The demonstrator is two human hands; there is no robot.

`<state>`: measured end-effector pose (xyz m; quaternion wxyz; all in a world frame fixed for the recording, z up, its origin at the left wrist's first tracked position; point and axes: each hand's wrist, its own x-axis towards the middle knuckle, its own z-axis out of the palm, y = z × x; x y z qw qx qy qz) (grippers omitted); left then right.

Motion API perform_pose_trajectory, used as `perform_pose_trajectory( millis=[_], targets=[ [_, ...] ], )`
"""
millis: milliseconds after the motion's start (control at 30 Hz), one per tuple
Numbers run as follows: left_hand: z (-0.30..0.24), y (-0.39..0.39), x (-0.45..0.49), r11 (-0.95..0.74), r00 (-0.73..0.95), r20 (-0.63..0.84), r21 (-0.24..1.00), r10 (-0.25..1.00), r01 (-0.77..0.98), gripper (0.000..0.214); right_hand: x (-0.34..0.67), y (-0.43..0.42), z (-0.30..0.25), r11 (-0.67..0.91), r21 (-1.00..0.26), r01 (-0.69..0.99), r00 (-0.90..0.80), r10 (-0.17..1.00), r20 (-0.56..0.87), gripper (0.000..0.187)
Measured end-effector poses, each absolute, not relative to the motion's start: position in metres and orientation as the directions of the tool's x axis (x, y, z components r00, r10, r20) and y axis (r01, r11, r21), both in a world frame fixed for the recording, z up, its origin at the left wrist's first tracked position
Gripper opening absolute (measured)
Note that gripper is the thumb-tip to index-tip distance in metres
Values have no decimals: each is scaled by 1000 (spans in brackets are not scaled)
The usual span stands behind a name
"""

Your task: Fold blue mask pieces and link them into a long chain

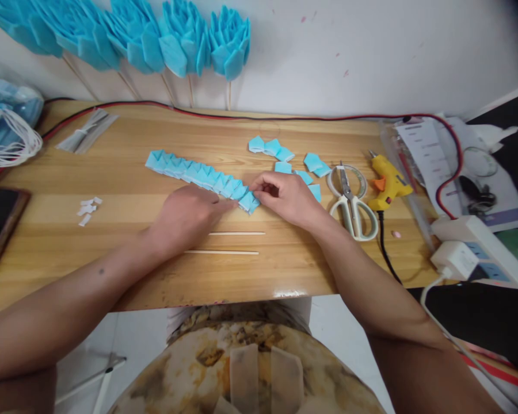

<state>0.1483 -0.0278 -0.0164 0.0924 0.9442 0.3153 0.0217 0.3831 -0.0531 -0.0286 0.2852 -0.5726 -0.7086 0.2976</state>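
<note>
A slanting row of folded light-blue petals (194, 172), overlapping one another, lies on the wooden table. At its right end, my right hand (289, 196) pinches the last petal between thumb and fingers. My left hand (190, 210) is closed just below the row, with its fingertips at the lower edge near that same end; its grip is partly hidden. Beyond my right hand are several loose blue petals (282, 167), some partly covered by it. Two thin wooden sticks (242, 233) lie nearer the table's front edge, their left parts behind my left hand and wrist.
Scissors (350, 207) overlap a tape roll (364, 183) on the right, beside a yellow glue gun (388, 179). A power strip (486, 247) sits at the right edge. White scraps (86, 210) and a phone (0, 230) lie left. Blue flowers (229, 46) on sticks line the wall.
</note>
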Motion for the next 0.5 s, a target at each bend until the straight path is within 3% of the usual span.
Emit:
perform_pose_trajectory(
  millis=[167, 500],
  targets=[
    [-16, -28, 149, -758, 786, -25, 246, 617, 604, 36, 382, -54, -30, 184, -747, 639, -184, 979, 84, 13],
    [-17, -27, 148, -769, 795, -11, 243, 607, 591, 38, 380, -55, -31, 164, -704, 691, -160, 984, 71, 12]
  ],
)
